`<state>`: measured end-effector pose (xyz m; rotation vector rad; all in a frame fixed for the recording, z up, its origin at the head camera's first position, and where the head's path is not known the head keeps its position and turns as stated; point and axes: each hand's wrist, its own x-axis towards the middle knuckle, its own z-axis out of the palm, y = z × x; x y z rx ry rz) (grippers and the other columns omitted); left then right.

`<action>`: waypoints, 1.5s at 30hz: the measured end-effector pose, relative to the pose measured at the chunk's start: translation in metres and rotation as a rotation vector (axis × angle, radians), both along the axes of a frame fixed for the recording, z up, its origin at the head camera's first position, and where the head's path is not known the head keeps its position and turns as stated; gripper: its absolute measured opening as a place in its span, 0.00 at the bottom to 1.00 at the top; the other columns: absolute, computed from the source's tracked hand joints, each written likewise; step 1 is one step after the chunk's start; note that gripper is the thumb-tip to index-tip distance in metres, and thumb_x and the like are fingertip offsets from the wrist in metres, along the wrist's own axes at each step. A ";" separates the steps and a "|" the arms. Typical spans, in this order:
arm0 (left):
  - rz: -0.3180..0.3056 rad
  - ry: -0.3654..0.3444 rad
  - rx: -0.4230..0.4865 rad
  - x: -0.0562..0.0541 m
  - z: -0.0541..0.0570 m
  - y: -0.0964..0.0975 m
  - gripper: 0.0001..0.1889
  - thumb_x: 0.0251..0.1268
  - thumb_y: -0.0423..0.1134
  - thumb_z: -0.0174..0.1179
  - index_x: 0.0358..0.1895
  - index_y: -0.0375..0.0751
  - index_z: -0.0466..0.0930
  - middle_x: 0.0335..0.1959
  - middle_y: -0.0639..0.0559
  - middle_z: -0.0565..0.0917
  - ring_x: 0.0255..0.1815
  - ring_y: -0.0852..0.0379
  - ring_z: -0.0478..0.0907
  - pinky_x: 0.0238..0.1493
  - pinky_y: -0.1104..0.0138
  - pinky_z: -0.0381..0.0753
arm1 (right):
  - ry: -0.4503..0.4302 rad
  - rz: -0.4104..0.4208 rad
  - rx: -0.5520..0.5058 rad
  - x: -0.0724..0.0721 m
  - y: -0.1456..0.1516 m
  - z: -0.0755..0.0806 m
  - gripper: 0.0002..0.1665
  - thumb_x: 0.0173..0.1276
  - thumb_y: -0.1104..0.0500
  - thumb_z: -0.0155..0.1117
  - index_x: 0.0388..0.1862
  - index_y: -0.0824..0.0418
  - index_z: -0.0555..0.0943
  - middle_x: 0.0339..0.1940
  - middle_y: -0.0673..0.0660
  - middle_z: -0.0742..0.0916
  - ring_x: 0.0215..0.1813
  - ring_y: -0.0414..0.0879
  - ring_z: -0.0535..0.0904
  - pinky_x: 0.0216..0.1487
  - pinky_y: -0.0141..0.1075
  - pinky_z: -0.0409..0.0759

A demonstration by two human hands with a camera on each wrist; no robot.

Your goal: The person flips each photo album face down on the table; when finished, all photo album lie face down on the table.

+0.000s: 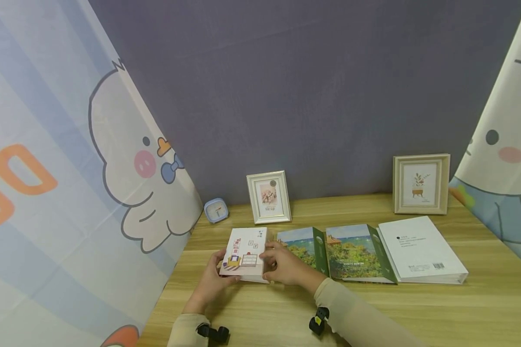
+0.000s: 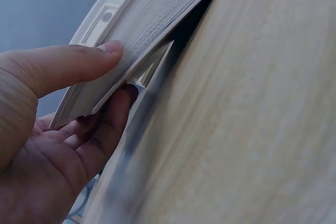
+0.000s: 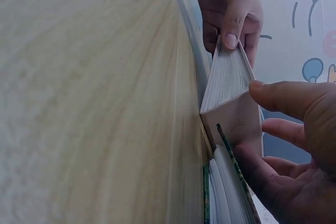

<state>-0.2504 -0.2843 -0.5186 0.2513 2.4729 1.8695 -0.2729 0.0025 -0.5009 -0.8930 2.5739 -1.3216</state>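
Observation:
A thick white photo album [image 1: 243, 248] with a drawn room on its cover is at the table's left part, between both hands. My left hand [image 1: 211, 278] grips its left end: in the left wrist view the thumb presses the page edges [image 2: 157, 14] and the fingers curl beneath the cover. That end stands a little off the table. My right hand [image 1: 286, 264] holds the spine side [image 3: 234, 121], its thumb at the front corner and its fingers along the spine. Right beside it lies a green-edged landscape photo album [image 1: 306, 246], partly covered by the right hand.
Another landscape photo album [image 1: 351, 253] and a white album, back cover up [image 1: 421, 248], continue the row rightward. Behind stand a blue clock [image 1: 216, 210], a white picture frame [image 1: 269, 197] and a beige picture frame [image 1: 421, 183]. A dark curtain [image 1: 295, 96] hangs behind the table [image 1: 278, 318].

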 end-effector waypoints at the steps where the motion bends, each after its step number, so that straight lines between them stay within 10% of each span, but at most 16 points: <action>1: 0.002 -0.003 0.000 0.000 0.000 0.000 0.53 0.55 0.26 0.79 0.80 0.32 0.52 0.73 0.31 0.63 0.55 0.46 0.81 0.47 0.66 0.86 | -0.002 0.001 0.001 0.000 0.000 0.000 0.32 0.64 0.55 0.80 0.67 0.58 0.83 0.82 0.60 0.65 0.57 0.47 0.81 0.52 0.38 0.83; 24: 0.010 -0.041 -0.174 0.000 0.000 -0.004 0.56 0.47 0.34 0.85 0.79 0.31 0.59 0.68 0.35 0.70 0.63 0.40 0.77 0.56 0.62 0.82 | 0.077 0.005 0.061 0.003 -0.003 -0.001 0.30 0.61 0.55 0.82 0.63 0.57 0.85 0.57 0.54 0.79 0.54 0.45 0.80 0.54 0.42 0.82; 45: 0.005 -0.025 -0.319 0.000 0.003 -0.006 0.55 0.44 0.37 0.86 0.76 0.25 0.62 0.64 0.35 0.77 0.57 0.46 0.80 0.59 0.59 0.80 | 0.091 -0.030 0.135 0.004 -0.006 -0.001 0.24 0.62 0.54 0.80 0.58 0.54 0.87 0.69 0.63 0.76 0.73 0.60 0.72 0.69 0.53 0.76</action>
